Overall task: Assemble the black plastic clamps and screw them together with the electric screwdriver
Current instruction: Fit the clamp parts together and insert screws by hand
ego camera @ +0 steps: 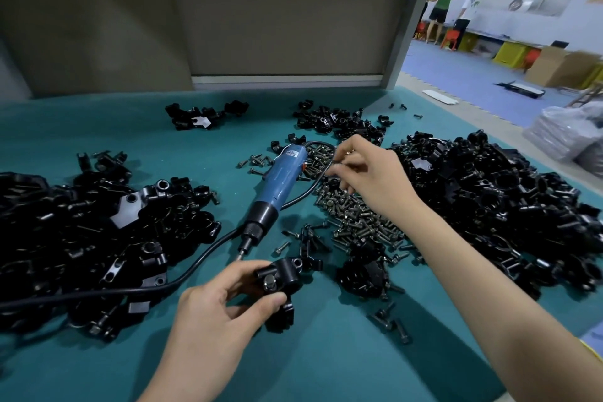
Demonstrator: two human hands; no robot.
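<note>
My left hand grips a black plastic clamp near the front of the green table, with a screw head showing on its top face. My right hand reaches over the pile of dark screws in the middle; its fingertips are pinched together at the pile and blurred, so I cannot tell whether a screw is between them. The blue electric screwdriver lies on the table between my hands, bit pointing toward the clamp, and neither hand touches it.
Large heaps of black clamp parts lie at the left and right, with smaller piles at the back. The screwdriver's black cable runs off to the left. The table's right edge drops to the floor; people stand far behind.
</note>
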